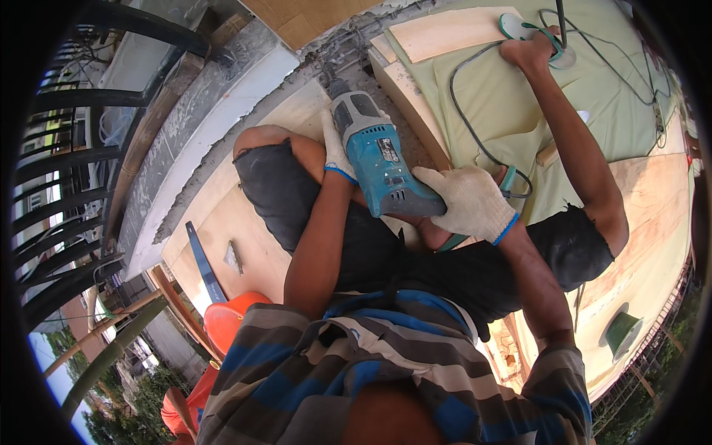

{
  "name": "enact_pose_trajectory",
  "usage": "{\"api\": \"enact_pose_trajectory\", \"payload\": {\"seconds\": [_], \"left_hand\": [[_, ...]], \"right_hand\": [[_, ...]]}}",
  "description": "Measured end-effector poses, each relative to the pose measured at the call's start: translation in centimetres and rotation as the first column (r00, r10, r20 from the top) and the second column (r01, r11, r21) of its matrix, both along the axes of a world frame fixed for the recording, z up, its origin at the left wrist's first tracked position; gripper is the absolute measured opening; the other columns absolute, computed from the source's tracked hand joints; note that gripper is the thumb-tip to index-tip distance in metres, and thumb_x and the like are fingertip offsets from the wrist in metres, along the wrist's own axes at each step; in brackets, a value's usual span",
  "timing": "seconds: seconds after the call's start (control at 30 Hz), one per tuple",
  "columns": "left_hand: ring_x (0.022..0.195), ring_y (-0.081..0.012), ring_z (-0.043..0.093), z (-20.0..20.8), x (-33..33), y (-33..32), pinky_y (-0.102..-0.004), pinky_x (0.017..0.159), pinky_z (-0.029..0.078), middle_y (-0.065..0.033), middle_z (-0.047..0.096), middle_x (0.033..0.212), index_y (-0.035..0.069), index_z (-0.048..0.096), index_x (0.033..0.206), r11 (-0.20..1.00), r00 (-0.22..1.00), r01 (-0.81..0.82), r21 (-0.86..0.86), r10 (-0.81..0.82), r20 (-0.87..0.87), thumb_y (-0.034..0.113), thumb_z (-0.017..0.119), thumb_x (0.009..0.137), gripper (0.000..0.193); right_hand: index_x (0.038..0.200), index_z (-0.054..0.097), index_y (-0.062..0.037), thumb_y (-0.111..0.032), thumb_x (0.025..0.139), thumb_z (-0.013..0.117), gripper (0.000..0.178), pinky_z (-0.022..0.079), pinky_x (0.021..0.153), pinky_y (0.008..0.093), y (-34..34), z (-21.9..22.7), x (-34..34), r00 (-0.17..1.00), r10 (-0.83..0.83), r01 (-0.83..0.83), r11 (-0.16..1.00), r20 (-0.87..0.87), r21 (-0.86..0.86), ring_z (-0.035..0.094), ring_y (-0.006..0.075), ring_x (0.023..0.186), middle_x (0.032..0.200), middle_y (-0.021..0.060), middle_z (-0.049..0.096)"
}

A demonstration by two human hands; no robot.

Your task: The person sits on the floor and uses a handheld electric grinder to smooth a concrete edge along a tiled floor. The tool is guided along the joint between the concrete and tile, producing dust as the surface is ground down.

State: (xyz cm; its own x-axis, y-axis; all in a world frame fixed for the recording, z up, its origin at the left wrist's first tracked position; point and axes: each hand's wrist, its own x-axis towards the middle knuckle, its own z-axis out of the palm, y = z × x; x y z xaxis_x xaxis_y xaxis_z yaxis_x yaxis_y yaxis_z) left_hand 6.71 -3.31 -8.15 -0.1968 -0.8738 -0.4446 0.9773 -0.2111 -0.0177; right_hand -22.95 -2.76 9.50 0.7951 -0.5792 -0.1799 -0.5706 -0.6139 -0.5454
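A teal and grey rotary hammer drill (378,152) lies across the middle of the view. Its dark chuck end (337,87) points away from me at a strip of rough broken concrete (356,55). Whether the tip touches the concrete is hard to make out. My right hand (472,200), in a cream knit glove with a blue cuff, is wrapped round the rear handle. On the near left side of the body, my left hand (337,152), gloved alike, supports the front part; most of its fingers are hidden beneath the tool. A grey-green cord (463,111) runs on the right.
Plywood sheets (200,215) and a pale green cloth (475,81) surround my legs. A long blue-grey blade (204,259) and an orange helmet (231,319) lie at left. Black railings (74,156) stand far left; a green cone-shaped object (621,331) sits at right.
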Motion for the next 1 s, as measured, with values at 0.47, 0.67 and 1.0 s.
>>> {"api": "enact_pose_trajectory", "payload": {"seconds": [0.47, 0.67, 1.0], "left_hand": [[0.138, -0.0486, 0.066, 8.0, 3.2, 3.3, -0.0667, 0.117, 0.059, -0.0282, 0.063, 0.156, 0.011, 0.055, 0.167, 0.988, 0.966, -0.153, -0.036, 0.142, -0.216, 0.090, 0.065, 0.100, 0.104], [0.136, -0.0484, 0.068, 8.3, 3.6, 3.4, -0.0658, 0.114, 0.061, -0.0282, 0.064, 0.154, 0.011, 0.056, 0.166, 0.979, 0.941, -0.201, -0.027, 0.186, -0.284, 0.090, 0.064, 0.100, 0.103], [0.133, -0.0482, 0.070, 9.1, 4.1, 1.3, -0.0642, 0.110, 0.065, -0.0283, 0.066, 0.152, 0.012, 0.057, 0.164, 0.998, 0.999, -0.028, 0.054, 0.027, 0.021, 0.091, 0.064, 0.100, 0.102]], "right_hand": [[0.124, 0.075, -0.0013, -0.021, 0.084, 0.084, 0.046, 0.064, 0.076, 0.0519, 0.5, 8.7, 7.7, 0.970, 0.033, 0.012, 0.983, 0.241, -0.182, 0.081, 0.0391, 0.086, 0.094, 0.0203, 0.079], [0.146, 0.068, -0.0089, -0.033, 0.087, 0.087, 0.066, 0.063, 0.078, 0.0524, -2.5, 9.7, 7.9, 0.985, 0.165, -0.156, 0.971, 0.040, -0.182, 0.081, 0.0378, 0.080, 0.086, 0.0142, 0.079], [0.142, 0.071, -0.0072, -0.034, 0.086, 0.089, 0.064, 0.062, 0.084, 0.0508, 0.6, 7.7, 6.6, 0.998, 0.066, -0.063, 0.994, 0.023, -0.090, 0.082, 0.0362, 0.088, 0.094, 0.0159, 0.080]]}}
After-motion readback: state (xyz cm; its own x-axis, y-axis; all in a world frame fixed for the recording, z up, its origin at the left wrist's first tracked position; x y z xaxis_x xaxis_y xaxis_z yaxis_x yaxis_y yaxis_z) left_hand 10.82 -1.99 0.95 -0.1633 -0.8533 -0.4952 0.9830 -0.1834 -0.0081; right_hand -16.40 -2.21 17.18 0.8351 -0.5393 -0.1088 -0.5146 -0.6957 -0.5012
